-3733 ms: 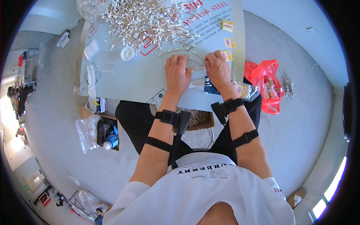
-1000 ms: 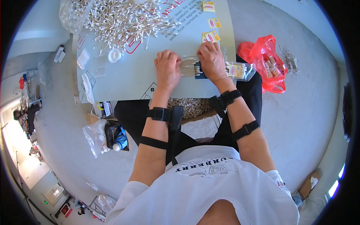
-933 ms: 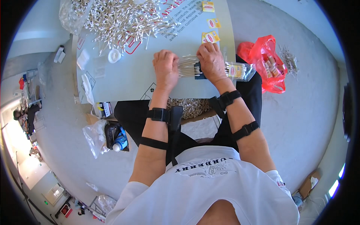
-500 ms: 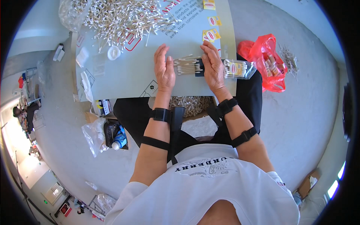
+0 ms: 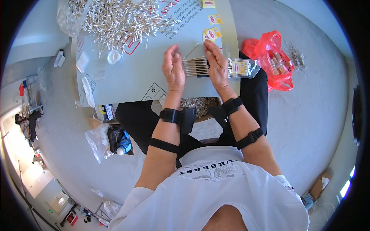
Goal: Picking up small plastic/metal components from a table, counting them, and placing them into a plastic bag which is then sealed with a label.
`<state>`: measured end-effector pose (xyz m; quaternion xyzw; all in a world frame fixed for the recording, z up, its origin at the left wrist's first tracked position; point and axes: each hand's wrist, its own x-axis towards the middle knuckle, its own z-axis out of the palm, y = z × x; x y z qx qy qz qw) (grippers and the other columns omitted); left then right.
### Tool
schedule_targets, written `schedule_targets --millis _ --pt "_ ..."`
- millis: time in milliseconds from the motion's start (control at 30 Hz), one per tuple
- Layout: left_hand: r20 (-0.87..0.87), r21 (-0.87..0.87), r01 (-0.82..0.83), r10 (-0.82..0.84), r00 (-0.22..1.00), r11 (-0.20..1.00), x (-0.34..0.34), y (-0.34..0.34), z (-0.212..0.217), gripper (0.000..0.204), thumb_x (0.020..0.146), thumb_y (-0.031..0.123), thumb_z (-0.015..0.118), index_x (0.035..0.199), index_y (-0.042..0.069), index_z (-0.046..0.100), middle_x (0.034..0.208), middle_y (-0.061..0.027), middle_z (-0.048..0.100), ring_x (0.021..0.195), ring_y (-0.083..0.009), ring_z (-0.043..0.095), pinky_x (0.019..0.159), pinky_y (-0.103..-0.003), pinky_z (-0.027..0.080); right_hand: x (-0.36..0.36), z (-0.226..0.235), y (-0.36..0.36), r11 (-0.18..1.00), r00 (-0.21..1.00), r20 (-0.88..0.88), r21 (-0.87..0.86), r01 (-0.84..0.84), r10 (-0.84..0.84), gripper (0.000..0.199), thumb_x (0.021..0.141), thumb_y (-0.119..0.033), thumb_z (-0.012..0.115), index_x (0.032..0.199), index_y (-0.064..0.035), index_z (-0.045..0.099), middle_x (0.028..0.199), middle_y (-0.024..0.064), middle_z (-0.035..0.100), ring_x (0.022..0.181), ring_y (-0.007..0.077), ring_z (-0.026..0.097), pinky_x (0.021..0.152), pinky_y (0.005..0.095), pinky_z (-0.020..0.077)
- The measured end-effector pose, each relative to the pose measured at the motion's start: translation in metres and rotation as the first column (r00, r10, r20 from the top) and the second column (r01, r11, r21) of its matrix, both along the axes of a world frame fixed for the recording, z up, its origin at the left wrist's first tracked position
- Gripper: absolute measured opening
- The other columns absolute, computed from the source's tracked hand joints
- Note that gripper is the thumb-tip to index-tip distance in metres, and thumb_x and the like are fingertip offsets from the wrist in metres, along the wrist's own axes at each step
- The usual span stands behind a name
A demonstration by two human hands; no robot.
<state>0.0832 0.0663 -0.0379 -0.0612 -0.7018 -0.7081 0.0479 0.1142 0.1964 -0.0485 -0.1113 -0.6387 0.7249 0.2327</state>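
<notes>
One parallel row of white-tipped, tan-stemmed cotton swabs [image 5: 195,67] is lying on the pale grey tabletop [image 5: 135,75], the bare left hand [image 5: 174,73] at its nine o'clock, right hand [image 5: 218,70] at three, fingers standing wide; level, gentle palm pressure should be keeping ends flush.

Head-worn wide fisheye, looking downward

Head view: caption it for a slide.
Left hand and right hand flank lined-up cotton swabs, a loose swab pile beyond.

Blue bottle [image 5: 125,143] in cardboard box [image 5: 93,122]; clear plastic bag [image 5: 97,139] beside.
</notes>
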Motion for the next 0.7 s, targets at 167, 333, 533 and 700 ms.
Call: schedule_targets --millis 167,333,533,700 --pt "-0.225 -0.666 -0.071 -0.109 0.968 0.742 -0.019 -0.006 0.015 0.024 0.084 0.003 0.059 0.107 0.005 0.064 0.108 -0.0086 0.058 0.109 -0.0306 0.049 0.093 -0.043 0.040 -0.008 0.015 0.021 0.992 0.999 0.044 0.128 0.006 -0.012 0.021 0.097 -0.002 0.050 0.113 0.0043 0.062 0.116 0.0124 0.064 0.106 0.0202 0.060 0.095 0.0295 0.0460" --pt "-0.135 -0.834 0.071 -0.325 0.936 0.548 -0.012 -0.002 0.021 0.017 0.083 0.007 0.064 0.099 0.009 0.068 0.102 -0.0026 0.059 0.103 -0.0269 0.050 0.091 -0.042 0.039 0.007 0.018 0.018 1.000 0.995 0.100 -0.027 0.002 0.001 0.021 0.097 -0.003 0.051 0.113 0.0048 0.061 0.119 0.0120 0.062 0.106 0.0165 0.058 0.093 0.0269 0.0455" --pt "-0.244 -0.873 -0.068 -0.312 0.918 0.483 0.027 -0.006 0.018 0.049 0.085 0.018 0.066 0.131 0.005 0.053 0.140 -0.0126 0.048 0.133 -0.0337 0.039 0.108 -0.050 0.030 0.017 0.015 0.009 1.000 0.999 0.033 0.006 -0.009 0.009 0.023 0.099 -0.008 0.051 0.115 0.0039 0.061 0.127 0.0129 0.059 0.117 0.0183 0.052 0.101 0.0288 0.0399" --pt "0.039 -0.952 0.142 -0.351 0.936 0.272 0.059 -0.009 0.023 0.077 0.090 0.042 0.059 0.149 0.003 0.029 0.158 -0.0169 0.022 0.147 -0.0330 0.017 0.117 -0.052 0.013 0.019 0.013 0.005 0.994 0.997 0.064 -0.105 -0.030 0.037 0.025 0.101 -0.012 0.049 0.117 0.0041 0.060 0.130 0.0134 0.057 0.121 0.0191 0.050 0.104 0.0291 0.0379"
